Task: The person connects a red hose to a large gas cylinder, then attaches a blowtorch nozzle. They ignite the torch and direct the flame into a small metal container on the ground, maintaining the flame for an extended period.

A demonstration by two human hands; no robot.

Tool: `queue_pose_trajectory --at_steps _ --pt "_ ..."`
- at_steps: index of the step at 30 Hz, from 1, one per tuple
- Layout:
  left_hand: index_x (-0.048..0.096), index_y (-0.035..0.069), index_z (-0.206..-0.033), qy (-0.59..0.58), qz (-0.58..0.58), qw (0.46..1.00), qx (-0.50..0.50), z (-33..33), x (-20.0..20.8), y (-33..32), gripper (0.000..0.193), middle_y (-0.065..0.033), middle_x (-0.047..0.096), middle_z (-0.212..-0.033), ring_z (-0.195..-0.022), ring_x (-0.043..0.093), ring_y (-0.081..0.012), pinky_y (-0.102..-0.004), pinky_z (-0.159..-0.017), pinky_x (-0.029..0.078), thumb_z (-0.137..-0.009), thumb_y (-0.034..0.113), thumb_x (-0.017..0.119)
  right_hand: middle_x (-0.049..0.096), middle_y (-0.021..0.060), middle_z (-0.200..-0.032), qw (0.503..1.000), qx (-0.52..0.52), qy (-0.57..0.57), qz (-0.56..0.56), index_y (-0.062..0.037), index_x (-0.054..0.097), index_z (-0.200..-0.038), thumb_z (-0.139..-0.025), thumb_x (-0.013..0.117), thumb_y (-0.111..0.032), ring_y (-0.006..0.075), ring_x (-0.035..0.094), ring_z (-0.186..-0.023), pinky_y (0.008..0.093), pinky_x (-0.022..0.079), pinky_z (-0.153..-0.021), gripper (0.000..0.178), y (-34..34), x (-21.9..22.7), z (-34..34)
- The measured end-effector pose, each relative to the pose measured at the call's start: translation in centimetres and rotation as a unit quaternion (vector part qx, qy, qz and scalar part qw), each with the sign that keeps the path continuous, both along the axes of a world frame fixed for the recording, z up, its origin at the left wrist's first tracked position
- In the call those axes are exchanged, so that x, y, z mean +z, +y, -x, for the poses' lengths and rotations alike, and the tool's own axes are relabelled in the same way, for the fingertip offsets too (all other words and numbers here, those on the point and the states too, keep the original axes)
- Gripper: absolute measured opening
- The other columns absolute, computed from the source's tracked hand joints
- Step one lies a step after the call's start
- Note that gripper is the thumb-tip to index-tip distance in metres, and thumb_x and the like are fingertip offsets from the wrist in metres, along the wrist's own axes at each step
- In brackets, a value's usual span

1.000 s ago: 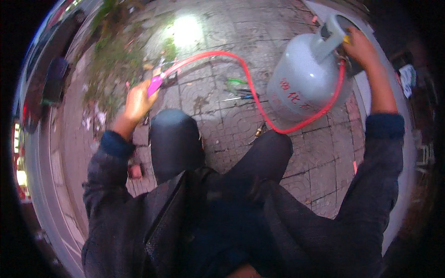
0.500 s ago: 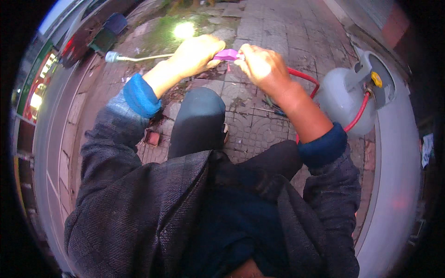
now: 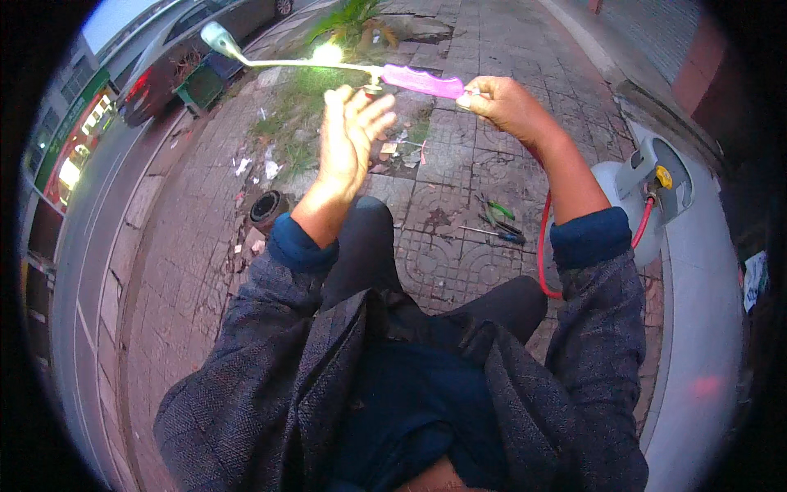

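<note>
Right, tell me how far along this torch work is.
Done: the red hose runs from the grey gas cylinder up toward the torch. In hand: the right hand grips the pink handle, and the left hand is at the knob under the metal tube. Left: no flame shows at the nozzle; pliers lie on the paving.

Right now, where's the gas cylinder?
Head view, right side: the grey gas cylinder stands on the paving beside the right forearm, with the red hose looping from its valve.
</note>
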State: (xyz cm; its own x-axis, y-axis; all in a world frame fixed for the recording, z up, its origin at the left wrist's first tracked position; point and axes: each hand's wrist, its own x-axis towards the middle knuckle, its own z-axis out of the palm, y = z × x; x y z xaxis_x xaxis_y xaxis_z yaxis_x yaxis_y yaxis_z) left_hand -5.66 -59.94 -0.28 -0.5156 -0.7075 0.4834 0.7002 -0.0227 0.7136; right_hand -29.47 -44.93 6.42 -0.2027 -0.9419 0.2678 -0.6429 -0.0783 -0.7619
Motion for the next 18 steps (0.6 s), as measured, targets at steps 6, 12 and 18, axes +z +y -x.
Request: queue_pose_trajectory --at_steps 6,12,18 --pt "0.056 -0.001 -0.123 -0.002 0.041 0.999 0.001 -2.8 6.0 -6.6 0.038 -0.0230 0.066 -0.124 -0.111 0.067 -0.0359 -0.0499 -0.092 0.059 -0.109 0.033 0.043 0.048 -0.0055 -0.066 0.952 0.146 -0.249 -0.097 -0.0105 0.056 -0.080 -0.097 0.072 -0.031 0.0022 0.032 -0.048 0.0226 0.023 -0.043 0.031 -6.3 -0.4 -4.5" --pt "0.062 -0.001 -0.110 -0.004 0.054 0.999 0.008 -7.7 3.7 -13.3 0.017 -0.0240 0.069 -0.112 -0.103 0.070 -0.0410 -0.0556 -0.095 0.058 -0.098 0.010 0.057 0.055 -0.0021 -0.071 0.959 0.170 -0.191 -0.120 -0.0014 0.064 -0.105 -0.099 0.069 -0.033 0.0041 0.041 -0.052 0.0226 0.032 -0.046 0.032 -12.7 -4.1 -8.7" --pt "0.046 -0.008 -0.138 -0.037 -0.208 0.977 0.001 -15.0 5.9 -28.1 0.044 -0.0284 0.052 -0.144 -0.139 0.042 -0.0520 -0.0722 -0.113 0.035 -0.108 0.023 0.042 0.052 -0.0032 -0.062 0.963 0.065 -0.158 -0.208 -0.0067 0.068 -0.094 -0.094 0.073 -0.040 0.0075 0.047 -0.051 0.0263 0.036 -0.047 0.034 -10.1 -11.5 -6.2"
